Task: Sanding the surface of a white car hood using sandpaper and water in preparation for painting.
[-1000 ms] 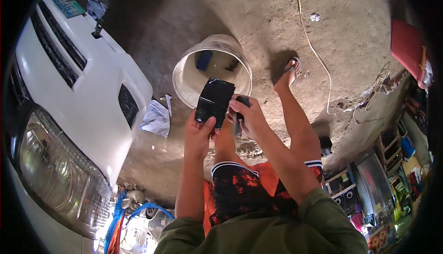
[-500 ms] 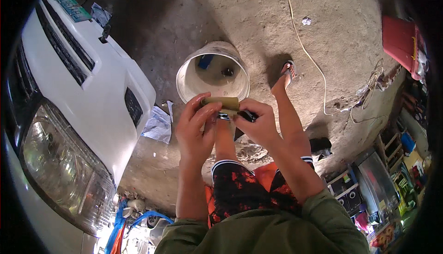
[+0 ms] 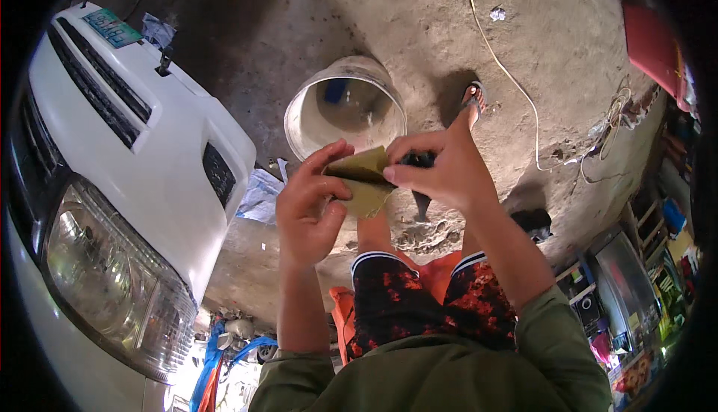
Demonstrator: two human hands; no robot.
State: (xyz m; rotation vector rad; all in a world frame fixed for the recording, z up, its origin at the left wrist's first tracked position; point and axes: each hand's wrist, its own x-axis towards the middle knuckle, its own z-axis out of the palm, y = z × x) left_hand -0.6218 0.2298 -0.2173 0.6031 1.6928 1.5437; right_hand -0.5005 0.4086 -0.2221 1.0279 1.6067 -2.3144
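Note:
Between my hands is a creased olive-yellow sheet, likely sandpaper [image 3: 366, 198], folded with its two halves standing apart. My left hand [image 3: 308, 210] grips its left edge between curled fingers, which look wet. At the right end of the sheet, my right hand [image 3: 449, 169] pinches the edge between thumb and fingers. That same hand has a dark object [image 3: 419, 159] tucked in its fingers, its kind not clear. Just beyond my hands stands a whitish bucket [image 3: 292, 124] with liquid, a blue item [image 3: 336, 90] and a small dark spot inside.
To my left is the front of a white car [image 3: 176, 143] with its headlight [image 3: 105, 262]. Crumpled paper [image 3: 259, 197] lies by the bumper. A pale cord [image 3: 516, 87] crosses the rough floor. A red container [image 3: 652, 53] and cluttered goods line the right side.
The sheet has gone from a narrow rolled-up fold to a wider, partly opened one. My right hand has shifted up and to the right, and the left fingers have spread a little.

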